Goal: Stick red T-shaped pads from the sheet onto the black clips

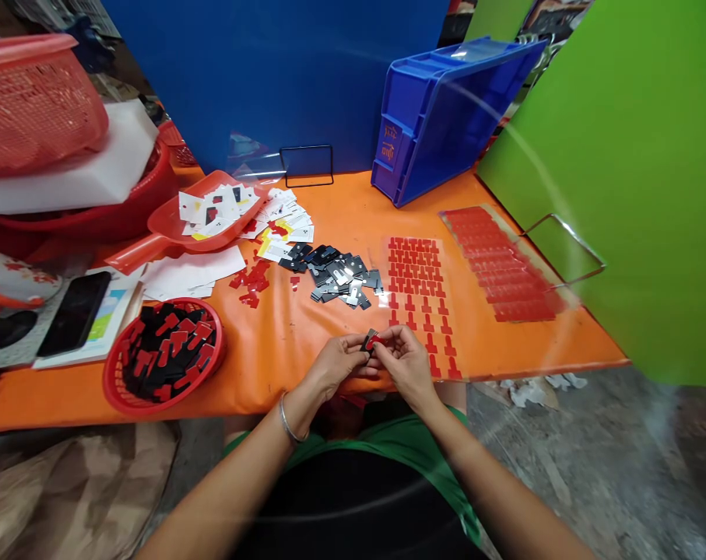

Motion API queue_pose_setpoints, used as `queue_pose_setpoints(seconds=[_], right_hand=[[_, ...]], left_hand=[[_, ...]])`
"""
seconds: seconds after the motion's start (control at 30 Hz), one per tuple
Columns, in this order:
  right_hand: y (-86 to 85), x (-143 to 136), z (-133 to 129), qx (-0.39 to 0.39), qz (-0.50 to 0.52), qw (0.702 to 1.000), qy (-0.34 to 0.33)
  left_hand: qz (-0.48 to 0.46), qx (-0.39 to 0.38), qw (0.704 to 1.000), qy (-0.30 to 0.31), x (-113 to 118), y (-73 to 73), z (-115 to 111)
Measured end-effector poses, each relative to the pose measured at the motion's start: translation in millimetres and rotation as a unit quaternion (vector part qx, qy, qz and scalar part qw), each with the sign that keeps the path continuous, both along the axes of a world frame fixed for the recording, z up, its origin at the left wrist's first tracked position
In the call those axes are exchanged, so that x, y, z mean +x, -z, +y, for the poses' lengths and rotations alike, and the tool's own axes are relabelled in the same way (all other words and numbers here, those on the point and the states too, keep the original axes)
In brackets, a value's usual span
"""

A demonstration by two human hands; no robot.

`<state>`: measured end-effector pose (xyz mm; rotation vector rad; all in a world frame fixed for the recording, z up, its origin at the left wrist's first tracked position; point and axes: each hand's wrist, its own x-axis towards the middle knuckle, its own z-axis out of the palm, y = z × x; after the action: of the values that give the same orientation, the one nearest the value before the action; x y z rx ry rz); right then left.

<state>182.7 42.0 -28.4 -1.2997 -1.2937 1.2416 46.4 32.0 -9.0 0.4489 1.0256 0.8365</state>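
My left hand (337,364) pinches a small black plate (365,341) just over the front edge of the table. With closed fingertips, my right hand (408,365) presses a red T-shaped sticker (377,340) against that plate. Just right of and behind my hands lies a clear sheet of red T-shaped stickers (416,268) in rows. A loose pile of black plates with silvery metal parts (341,274) is behind my hands. To the left, a red basket (109,373) holds black plates with red stickers on them.
A red scoop (172,225) with paper cards, scattered red bits (251,281) and a phone (76,313) lie left. More red sticker sheets (498,264) lie right. A blue bin (446,117) stands at the back, between blue (271,78) and green (633,194) panels.
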Motion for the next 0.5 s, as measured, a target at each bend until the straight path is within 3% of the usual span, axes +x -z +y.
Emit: queue_pose_setpoints(seconds=[0.5], right_hand=[[1.9, -0.6, -0.1, -0.001, -0.015, 1.0, -0.006]], left_hand=[[-0.005, -0.007, 1.0, -0.01, -0.1, -0.4, 0.1]])
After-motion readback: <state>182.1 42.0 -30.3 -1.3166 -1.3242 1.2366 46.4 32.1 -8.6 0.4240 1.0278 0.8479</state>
